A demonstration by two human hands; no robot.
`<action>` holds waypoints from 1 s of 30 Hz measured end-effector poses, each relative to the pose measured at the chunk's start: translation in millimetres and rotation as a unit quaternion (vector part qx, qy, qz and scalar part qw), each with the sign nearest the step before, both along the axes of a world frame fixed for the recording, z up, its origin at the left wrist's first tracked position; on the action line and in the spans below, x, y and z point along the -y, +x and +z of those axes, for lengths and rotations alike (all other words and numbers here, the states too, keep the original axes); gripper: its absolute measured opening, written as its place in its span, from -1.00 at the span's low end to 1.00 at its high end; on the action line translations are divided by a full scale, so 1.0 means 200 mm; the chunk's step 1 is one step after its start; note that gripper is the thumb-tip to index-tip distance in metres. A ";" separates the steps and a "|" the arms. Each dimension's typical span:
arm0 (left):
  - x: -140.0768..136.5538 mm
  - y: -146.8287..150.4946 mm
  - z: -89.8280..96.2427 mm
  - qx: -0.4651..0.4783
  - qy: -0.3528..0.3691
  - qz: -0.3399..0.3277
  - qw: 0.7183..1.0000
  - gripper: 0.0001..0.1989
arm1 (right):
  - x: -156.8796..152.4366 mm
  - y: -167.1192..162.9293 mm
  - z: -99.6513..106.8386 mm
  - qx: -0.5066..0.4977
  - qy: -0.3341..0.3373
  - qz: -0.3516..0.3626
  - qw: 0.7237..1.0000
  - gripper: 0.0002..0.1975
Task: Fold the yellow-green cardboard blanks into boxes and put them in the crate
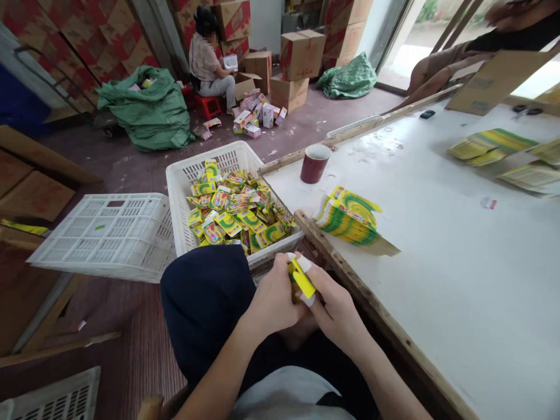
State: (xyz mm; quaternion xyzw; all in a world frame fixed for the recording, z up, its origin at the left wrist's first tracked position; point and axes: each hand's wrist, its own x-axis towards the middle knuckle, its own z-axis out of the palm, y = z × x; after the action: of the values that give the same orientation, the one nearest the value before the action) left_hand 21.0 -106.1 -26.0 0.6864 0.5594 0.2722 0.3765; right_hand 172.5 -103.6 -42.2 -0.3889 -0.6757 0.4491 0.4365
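Above my lap, both hands are closed around one small yellow carton (303, 281). My left hand (276, 294) grips its left side, and my right hand (329, 297) pinches its right side, with white coverings on some fingertips. The carton's yellow flap stands up between the fingers; its lower part is hidden by them. Just beyond my hands, a white plastic crate (177, 216) holds a heap of similar yellow-green cartons (227, 221). On the white table to the right lies a fanned stack of flat yellow-green cartons (350, 216).
A dark red mug (315, 164) stands near the wooden table edge (376, 303). An overturned white crate (105, 230) sits left. More flat cartons (492, 146) lie across the table, near a seated person. Behind are a green sack (146, 111), cardboard boxes (301, 55) and another seated person (210, 64).
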 end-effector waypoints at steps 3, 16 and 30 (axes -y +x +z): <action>0.00 0.01 -0.03 -0.016 0.063 0.051 0.997 -0.34 | -0.01 0.02 -0.01 0.031 0.088 -0.063 0.994 -0.50; -0.01 -0.12 0.07 -0.056 0.108 0.006 0.993 -0.52 | -0.09 0.18 0.01 0.136 0.137 0.036 0.981 -0.76; -0.04 -0.09 0.07 -0.029 0.069 0.004 0.997 -0.49 | -0.09 0.16 0.01 0.167 0.118 0.069 0.977 -0.61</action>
State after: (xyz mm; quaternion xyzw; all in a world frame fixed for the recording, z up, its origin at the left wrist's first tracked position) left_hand 2.2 -97.2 -12.3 0.7163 0.5525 0.2916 0.3108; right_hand 204.0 -85.6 -39.7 -0.3568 -0.8123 0.3240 0.3285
